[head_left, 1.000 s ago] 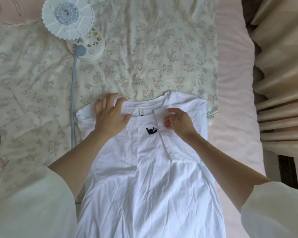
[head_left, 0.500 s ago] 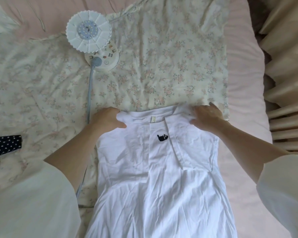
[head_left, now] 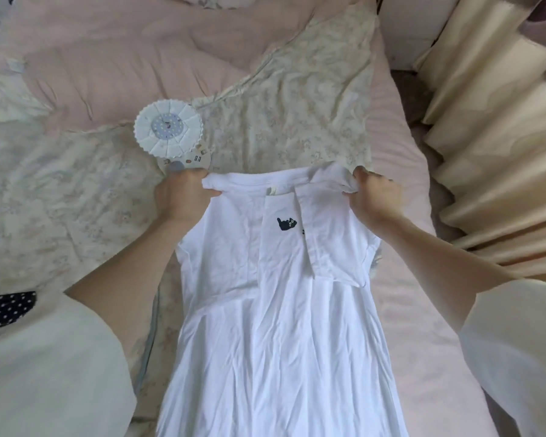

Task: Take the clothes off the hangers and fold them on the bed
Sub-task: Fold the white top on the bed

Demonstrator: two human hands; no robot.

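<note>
Head view: the white shirt lay lengthwise on the bed, collar toward 12 o'clock. The left hand gripped its 10 o'clock shoulder; the right hand pinched its 2 o'clock shoulder.

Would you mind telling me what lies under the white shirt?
The shirt lies over the floral quilt and pink sheet; a grey cord runs along its left edge. Anything beneath its middle is covered.

Shirt on the bed, lamp beyond it (left), curtain right
</note>
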